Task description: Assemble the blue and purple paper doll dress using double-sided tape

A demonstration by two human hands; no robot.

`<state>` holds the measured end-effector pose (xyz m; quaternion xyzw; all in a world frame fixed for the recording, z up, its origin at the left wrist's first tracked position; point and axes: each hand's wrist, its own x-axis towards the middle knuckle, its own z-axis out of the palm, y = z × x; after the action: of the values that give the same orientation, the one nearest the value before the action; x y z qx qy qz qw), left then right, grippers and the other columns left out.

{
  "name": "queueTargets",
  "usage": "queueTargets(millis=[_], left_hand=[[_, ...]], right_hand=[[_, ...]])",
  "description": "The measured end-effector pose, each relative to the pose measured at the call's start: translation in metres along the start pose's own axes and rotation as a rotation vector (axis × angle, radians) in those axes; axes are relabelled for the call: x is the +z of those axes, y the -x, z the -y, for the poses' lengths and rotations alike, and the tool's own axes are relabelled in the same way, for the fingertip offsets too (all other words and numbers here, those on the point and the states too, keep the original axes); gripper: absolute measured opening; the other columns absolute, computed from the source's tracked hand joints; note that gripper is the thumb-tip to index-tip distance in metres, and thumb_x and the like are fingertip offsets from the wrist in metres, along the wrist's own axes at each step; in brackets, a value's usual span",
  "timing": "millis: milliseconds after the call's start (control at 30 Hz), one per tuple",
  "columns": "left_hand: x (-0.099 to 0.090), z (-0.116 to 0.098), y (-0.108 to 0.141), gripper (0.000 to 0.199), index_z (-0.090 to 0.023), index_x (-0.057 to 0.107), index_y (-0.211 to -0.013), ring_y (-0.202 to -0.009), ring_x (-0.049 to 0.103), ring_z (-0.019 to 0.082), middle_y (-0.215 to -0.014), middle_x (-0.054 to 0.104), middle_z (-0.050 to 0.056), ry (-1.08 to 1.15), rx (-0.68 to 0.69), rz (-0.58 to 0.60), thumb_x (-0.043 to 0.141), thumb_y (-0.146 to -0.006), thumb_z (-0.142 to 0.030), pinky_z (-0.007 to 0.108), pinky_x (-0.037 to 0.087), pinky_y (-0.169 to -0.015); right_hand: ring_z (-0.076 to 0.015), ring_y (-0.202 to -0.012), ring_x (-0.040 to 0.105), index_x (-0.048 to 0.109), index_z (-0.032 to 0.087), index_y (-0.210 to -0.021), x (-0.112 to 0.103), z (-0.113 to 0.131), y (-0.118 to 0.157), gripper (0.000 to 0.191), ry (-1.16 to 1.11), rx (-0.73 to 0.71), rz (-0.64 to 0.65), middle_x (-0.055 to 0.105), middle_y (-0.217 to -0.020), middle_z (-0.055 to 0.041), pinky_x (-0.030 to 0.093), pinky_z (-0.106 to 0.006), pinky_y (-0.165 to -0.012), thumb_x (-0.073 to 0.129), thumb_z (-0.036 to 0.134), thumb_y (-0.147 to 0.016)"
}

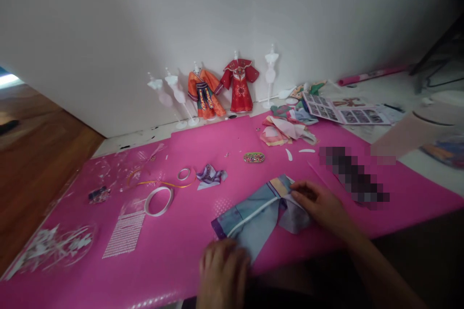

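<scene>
A blue-grey doll garment piece (250, 219) with purple and tan bands lies in front of me on the pink mat. A narrow white strip (253, 215) runs along it diagonally. My right hand (321, 203) pinches the cloth at its upper right corner, thumb and fingers together, where a paler grey part folds over. At the near left edge, my left hand (223, 268) rests against the cloth with bent fingers. It is blurred, and its fingertips are partly hidden, so its grip is unclear.
Tape rolls (158, 202), a sheet of small beads (125, 234), a purple cloth scrap (210, 176) and a glittery oval case (254, 157) lie on the mat (174, 260). Mini mannequins, two dressed in orange (205, 92) and red (239, 86), stand by the wall. An open booklet (340, 111) lies right.
</scene>
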<state>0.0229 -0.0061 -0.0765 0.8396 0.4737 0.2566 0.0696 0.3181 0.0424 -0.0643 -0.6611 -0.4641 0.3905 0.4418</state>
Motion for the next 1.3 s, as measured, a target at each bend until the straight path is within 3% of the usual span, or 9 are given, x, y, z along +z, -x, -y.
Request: queueTargets(millis=[133, 300, 500, 600, 800, 900, 1000, 1133, 1300], left_hand=[[0.012, -0.005, 0.005, 0.028, -0.027, 0.064, -0.116, -0.098, 0.065, 0.025, -0.113, 0.072, 0.004, -0.095, 0.168, 0.054, 0.063, -0.088, -0.027, 0.039, 0.043, -0.089], [0.017, -0.006, 0.009, 0.035, -0.025, 0.059, -0.127, -0.113, 0.061, 0.024, -0.131, 0.065, 0.004, -0.256, 0.277, 0.071, 0.053, -0.094, -0.031, 0.041, 0.036, -0.1], [0.005, 0.006, 0.0, 0.038, -0.02, 0.056, -0.13, -0.122, 0.056, 0.026, -0.136, 0.061, 0.01, -0.369, 0.299, 0.105, 0.05, -0.093, -0.023, 0.05, -0.002, -0.118], [-0.002, 0.016, -0.011, 0.033, -0.019, 0.058, -0.126, -0.116, 0.059, 0.024, -0.13, 0.065, 0.01, -0.377, 0.271, 0.112, 0.049, -0.094, -0.025, 0.049, -0.009, -0.118], [-0.006, 0.034, -0.017, 0.029, -0.022, 0.058, -0.122, -0.122, 0.055, 0.031, -0.125, 0.066, 0.01, -0.329, 0.164, 0.099, 0.052, -0.094, -0.025, 0.062, 0.013, -0.113], [-0.007, 0.04, -0.015, 0.021, -0.025, 0.061, -0.113, -0.108, 0.061, 0.028, -0.114, 0.069, 0.008, -0.241, 0.093, 0.094, 0.053, -0.093, -0.025, 0.06, 0.029, -0.106], [-0.006, 0.046, -0.019, 0.014, -0.022, 0.062, -0.102, -0.092, 0.063, 0.027, -0.098, 0.068, 0.008, -0.228, -0.006, -0.026, 0.054, -0.092, -0.027, 0.058, 0.038, -0.097], [-0.005, 0.047, -0.034, 0.021, -0.017, 0.063, -0.105, -0.094, 0.059, 0.031, -0.101, 0.065, 0.012, -0.271, -0.154, -0.041, 0.06, -0.087, -0.025, 0.057, 0.043, -0.092], [-0.005, 0.04, -0.05, 0.02, -0.018, 0.066, -0.102, -0.096, 0.058, 0.029, -0.1, 0.064, 0.01, -0.27, -0.183, 0.01, 0.061, -0.083, -0.018, 0.056, 0.039, -0.099]], right_hand=[[-0.0224, -0.079, 0.069, 0.072, 0.025, -0.104, -0.01, 0.005, 0.007, 0.034, 0.162, -0.017, 0.044, 0.075, -0.09, -0.0021, 0.054, -0.032, -0.068, 0.063, 0.036, -0.073], [-0.0245, -0.081, 0.071, 0.075, 0.025, -0.1, -0.012, 0.008, 0.01, 0.033, 0.254, -0.103, -0.002, 0.077, -0.094, -0.0038, 0.054, -0.032, -0.065, 0.063, 0.039, -0.073], [-0.0227, -0.073, 0.069, 0.075, 0.026, -0.092, -0.007, 0.009, 0.006, 0.026, 0.299, -0.183, -0.086, 0.076, -0.085, -0.0028, 0.053, -0.032, -0.061, 0.065, 0.046, -0.079], [-0.0218, -0.072, 0.068, 0.074, 0.025, -0.091, -0.006, 0.004, 0.004, 0.024, 0.368, -0.23, -0.122, 0.075, -0.083, -0.0025, 0.052, -0.032, -0.063, 0.064, 0.044, -0.081], [-0.0215, -0.07, 0.068, 0.072, 0.024, -0.092, -0.002, -0.008, 0.011, 0.023, 0.467, -0.265, -0.134, 0.074, -0.082, -0.0022, 0.051, -0.033, -0.064, 0.063, 0.043, -0.083], [-0.0217, -0.077, 0.069, 0.071, 0.024, -0.094, -0.002, -0.009, 0.015, 0.021, 0.47, -0.296, -0.111, 0.075, -0.087, -0.0027, 0.052, -0.033, -0.068, 0.061, 0.041, -0.085], [-0.0219, -0.082, 0.07, 0.071, 0.024, -0.094, -0.003, -0.008, 0.018, 0.02, 0.464, -0.319, -0.085, 0.075, -0.09, -0.0035, 0.054, -0.032, -0.071, 0.059, 0.039, -0.087], [-0.0226, -0.087, 0.07, 0.071, 0.024, -0.1, -0.008, -0.01, 0.02, 0.023, 0.497, -0.353, -0.06, 0.075, -0.096, -0.0042, 0.055, -0.035, -0.075, 0.055, 0.032, -0.086], [-0.0257, -0.095, 0.07, 0.073, 0.023, -0.104, -0.011, -0.015, 0.022, 0.031, 0.525, -0.396, -0.08, 0.074, -0.104, -0.0072, 0.056, -0.039, -0.08, 0.051, 0.028, -0.082]])
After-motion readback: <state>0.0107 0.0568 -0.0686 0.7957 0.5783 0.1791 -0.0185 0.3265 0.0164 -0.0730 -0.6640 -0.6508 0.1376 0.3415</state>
